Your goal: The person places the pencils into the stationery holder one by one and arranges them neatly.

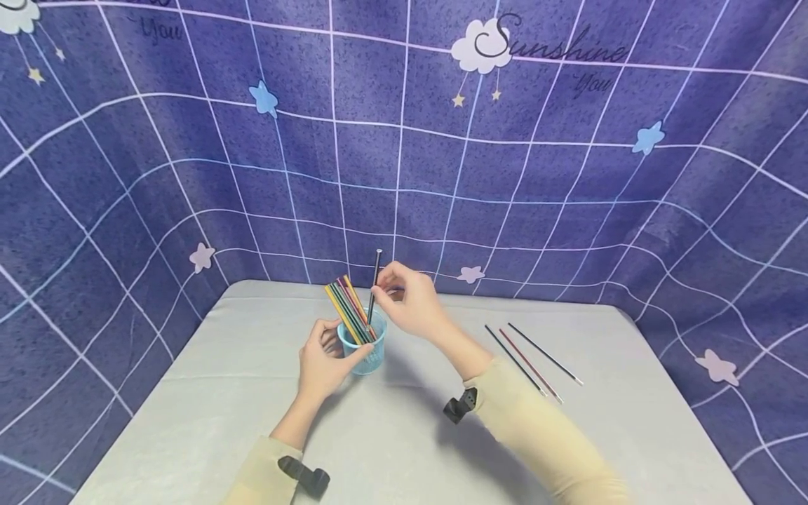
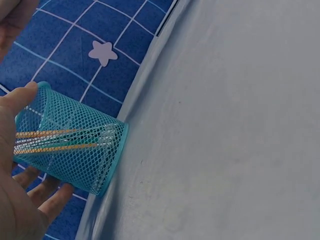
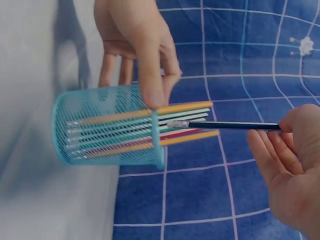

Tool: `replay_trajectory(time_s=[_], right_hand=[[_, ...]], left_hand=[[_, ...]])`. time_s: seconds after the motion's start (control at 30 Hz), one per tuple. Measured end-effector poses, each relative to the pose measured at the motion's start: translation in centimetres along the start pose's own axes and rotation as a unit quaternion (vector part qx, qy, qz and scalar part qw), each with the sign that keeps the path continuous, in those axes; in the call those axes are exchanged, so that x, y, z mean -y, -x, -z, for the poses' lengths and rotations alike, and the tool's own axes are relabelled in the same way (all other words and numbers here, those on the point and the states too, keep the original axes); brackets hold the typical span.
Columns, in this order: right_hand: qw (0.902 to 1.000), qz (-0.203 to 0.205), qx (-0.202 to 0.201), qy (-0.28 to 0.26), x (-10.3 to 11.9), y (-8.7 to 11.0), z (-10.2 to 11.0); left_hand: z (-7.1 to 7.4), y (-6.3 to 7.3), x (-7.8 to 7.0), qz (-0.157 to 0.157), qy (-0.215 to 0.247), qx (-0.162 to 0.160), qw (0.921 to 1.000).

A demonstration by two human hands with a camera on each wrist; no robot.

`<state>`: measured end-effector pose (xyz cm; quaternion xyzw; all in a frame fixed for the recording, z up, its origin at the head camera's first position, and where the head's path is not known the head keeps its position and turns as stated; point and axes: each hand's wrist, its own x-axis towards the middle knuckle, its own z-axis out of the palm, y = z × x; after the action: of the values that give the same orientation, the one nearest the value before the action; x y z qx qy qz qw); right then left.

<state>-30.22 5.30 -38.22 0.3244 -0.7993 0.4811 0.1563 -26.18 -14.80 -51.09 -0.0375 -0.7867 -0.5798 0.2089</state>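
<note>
A light-blue mesh pencil cup (image 1: 367,363) stands on the table with several yellow, green and dark red pencils (image 1: 344,303) leaning in it. My left hand (image 1: 320,363) holds the cup from the left, its thumb at the rim. In the left wrist view, the fingers curve around the mesh cup (image 2: 80,142). My right hand (image 1: 414,303) pinches a dark pencil (image 3: 235,125) between thumb and fingers, above the cup. The pencil's white eraser end (image 3: 178,124) points down and overlaps the cup's rim in the right wrist view.
To the right on the grey tablecloth (image 1: 404,449) lie three loose pencils: a dark one (image 1: 515,360), a red one (image 1: 530,365) and another dark one (image 1: 545,353). A blue-purple curtain (image 1: 404,161) with a grid pattern surrounds the table's back and sides.
</note>
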Motion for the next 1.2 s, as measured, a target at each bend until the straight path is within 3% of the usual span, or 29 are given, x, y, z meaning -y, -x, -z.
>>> replay_trajectory(time_s=[0.3, 0.57, 0.87, 1.2], right_hand=[[0.9936, -0.001, 0.104, 0.046, -1.2, -0.2, -2.7], [0.9781, 0.002, 0.17, 0.121, -1.9, -0.6, -4.4], [0.965, -0.003, 0.191, 0.18, -2.3, -1.3, -5.6], [0.96, 0.002, 0.178, 0.216, -2.0, -1.6, -6.4]], left_hand=[[0.1, -0.1, 0.1, 0.004, -0.004, 0.008, 1.0], [0.2, -0.2, 0.1, 0.006, -0.005, 0.016, 0.9998], [0.2, -0.2, 0.0, 0.013, -0.007, 0.021, 0.9997], [0.2, -0.2, -0.1, 0.01, -0.009, 0.016, 0.9998]])
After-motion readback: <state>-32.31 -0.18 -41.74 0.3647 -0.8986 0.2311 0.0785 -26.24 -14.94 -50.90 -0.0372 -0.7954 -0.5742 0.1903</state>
